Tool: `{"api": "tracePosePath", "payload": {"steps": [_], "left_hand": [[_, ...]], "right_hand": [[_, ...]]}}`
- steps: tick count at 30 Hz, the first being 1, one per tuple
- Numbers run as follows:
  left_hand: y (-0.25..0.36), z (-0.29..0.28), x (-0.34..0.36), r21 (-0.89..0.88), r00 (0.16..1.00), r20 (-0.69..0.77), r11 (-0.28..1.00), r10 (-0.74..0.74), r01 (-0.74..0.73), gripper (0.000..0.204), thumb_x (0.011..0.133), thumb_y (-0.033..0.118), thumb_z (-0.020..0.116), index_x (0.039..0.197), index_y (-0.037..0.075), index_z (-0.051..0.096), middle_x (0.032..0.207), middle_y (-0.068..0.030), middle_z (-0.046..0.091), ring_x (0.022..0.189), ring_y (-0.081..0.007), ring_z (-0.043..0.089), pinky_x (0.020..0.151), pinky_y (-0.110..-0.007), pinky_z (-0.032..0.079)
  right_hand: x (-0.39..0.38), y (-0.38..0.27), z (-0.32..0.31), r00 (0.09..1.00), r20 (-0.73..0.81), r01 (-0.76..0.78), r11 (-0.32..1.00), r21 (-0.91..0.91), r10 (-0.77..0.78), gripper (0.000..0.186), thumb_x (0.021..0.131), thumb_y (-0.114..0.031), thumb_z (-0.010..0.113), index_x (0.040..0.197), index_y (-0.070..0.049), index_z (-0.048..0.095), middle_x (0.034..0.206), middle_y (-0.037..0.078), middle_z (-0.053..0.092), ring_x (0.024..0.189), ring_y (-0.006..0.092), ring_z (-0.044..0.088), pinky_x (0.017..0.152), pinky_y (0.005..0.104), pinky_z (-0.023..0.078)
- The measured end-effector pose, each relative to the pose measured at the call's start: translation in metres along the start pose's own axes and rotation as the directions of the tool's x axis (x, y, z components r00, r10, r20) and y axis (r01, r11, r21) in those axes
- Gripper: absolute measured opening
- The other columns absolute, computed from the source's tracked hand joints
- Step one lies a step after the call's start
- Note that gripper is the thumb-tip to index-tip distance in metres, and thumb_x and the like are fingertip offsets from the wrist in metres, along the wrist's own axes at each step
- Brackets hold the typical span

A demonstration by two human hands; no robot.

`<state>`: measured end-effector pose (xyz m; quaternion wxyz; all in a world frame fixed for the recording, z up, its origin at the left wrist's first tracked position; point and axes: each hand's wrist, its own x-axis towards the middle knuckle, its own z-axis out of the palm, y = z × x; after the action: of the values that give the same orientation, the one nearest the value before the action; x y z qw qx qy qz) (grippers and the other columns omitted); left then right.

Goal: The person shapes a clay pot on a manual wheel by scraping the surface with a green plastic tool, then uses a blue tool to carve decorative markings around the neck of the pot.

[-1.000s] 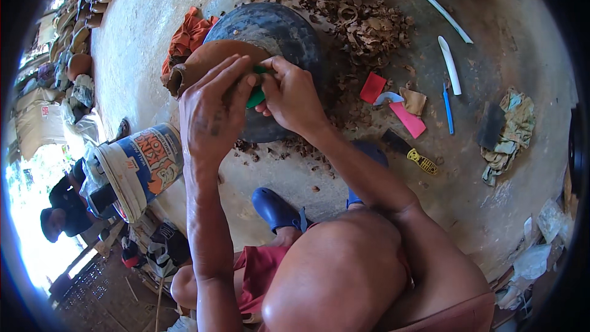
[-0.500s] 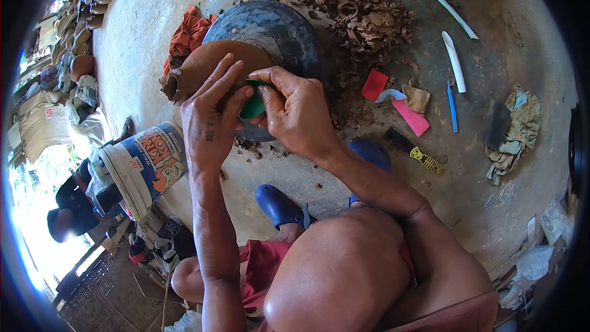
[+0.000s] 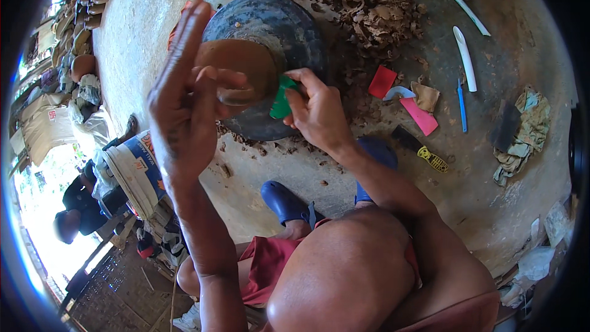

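Observation:
My left hand (image 3: 184,107) is raised over the left side of the brown clay vessel (image 3: 249,58), fingers apart, some bent and some stretched, with nothing visible held. The vessel lies on a round dark turntable (image 3: 273,15); its left end is hidden behind that hand. My right hand (image 3: 322,114) pinches a flexible green piece (image 3: 283,95) beside the right part of the vessel. An orange cloth shows at the turntable's upper left, mostly hidden by my left hand.
Clay scraps (image 3: 384,18), colored pieces (image 3: 418,114), white tubes (image 3: 464,55), a blue tool (image 3: 462,107), a yellow-handled tool (image 3: 430,157) and rags (image 3: 522,135) lie rightward. A white bucket (image 3: 132,175), stacked pots (image 3: 92,9) and another person (image 3: 77,203) are at left.
My left hand has left the green piece and moved up and left, opening out. My right hand keeps hold of that piece and has shifted right.

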<state>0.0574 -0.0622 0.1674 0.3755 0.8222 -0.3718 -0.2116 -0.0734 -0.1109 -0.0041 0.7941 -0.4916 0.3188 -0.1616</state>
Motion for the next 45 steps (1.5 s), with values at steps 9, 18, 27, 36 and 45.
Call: {"api": "tracePosePath", "payload": {"steps": [9,18,27,36,45], "left_hand": [[-0.019,-0.011,-0.031,0.496,0.987,0.096,0.866,-0.125,0.062,0.063,0.084,0.008,0.09,0.143,0.005,0.069,0.147,-0.0168,0.068,0.097,-0.0166,0.08,0.069,-0.03,0.062],[-0.035,-0.003,-0.034,0.406,0.984,0.05,0.904,-0.169,0.134,0.053,0.084,0.004,0.088,0.135,0.003,0.075,0.147,-0.0149,0.068,0.093,-0.0171,0.079,0.073,-0.029,0.064],[-0.061,-0.029,-0.03,-0.174,0.967,0.25,0.985,0.052,-0.008,0.026,0.097,-0.004,0.071,0.122,-0.004,0.077,0.131,-0.0235,0.075,0.078,-0.0116,0.076,0.061,-0.026,0.06],[-0.017,0.01,-0.006,0.063,0.991,-0.124,0.996,-0.049,0.058,0.037,0.101,-0.004,0.067,0.138,0.0,0.071,0.114,-0.0137,0.081,0.059,-0.0018,0.061,0.049,-0.019,0.045],[-0.015,-0.029,-0.01,0.431,0.951,0.284,0.902,-0.121,-0.014,0.047,0.087,0.0,0.083,0.133,0.003,0.075,0.131,-0.0169,0.077,0.083,-0.0136,0.077,0.072,-0.029,0.061]], "right_hand": [[0.018,-0.018,0.014,0.902,0.152,0.426,0.892,-0.15,-0.405,0.036,0.09,0.005,0.064,0.125,0.009,0.071,0.095,0.032,0.072,0.09,0.0442,0.075,0.078,0.0474,0.06],[0.006,-0.041,0.004,0.898,0.186,0.423,0.9,-0.105,-0.4,0.034,0.087,0.005,0.065,0.12,0.008,0.074,0.096,0.028,0.074,0.088,0.0422,0.075,0.077,0.0465,0.06],[-0.002,-0.058,-0.011,0.849,0.265,0.446,0.888,0.109,-0.458,0.037,0.092,0.004,0.07,0.129,-0.001,0.074,0.093,0.02,0.075,0.075,0.0266,0.074,0.066,0.0381,0.059],[-0.002,-0.008,0.003,0.977,0.09,-0.199,0.978,0.056,0.193,0.023,0.106,-0.004,0.065,0.127,0.006,0.065,0.088,0.009,0.076,0.074,0.0096,0.073,0.064,0.0264,0.061],[-0.01,-0.031,0.026,0.979,0.198,-0.09,0.982,0.165,0.057,0.022,0.106,-0.003,0.064,0.125,0.007,0.063,0.095,0.01,0.076,0.078,0.0079,0.072,0.067,0.0259,0.062]]}}
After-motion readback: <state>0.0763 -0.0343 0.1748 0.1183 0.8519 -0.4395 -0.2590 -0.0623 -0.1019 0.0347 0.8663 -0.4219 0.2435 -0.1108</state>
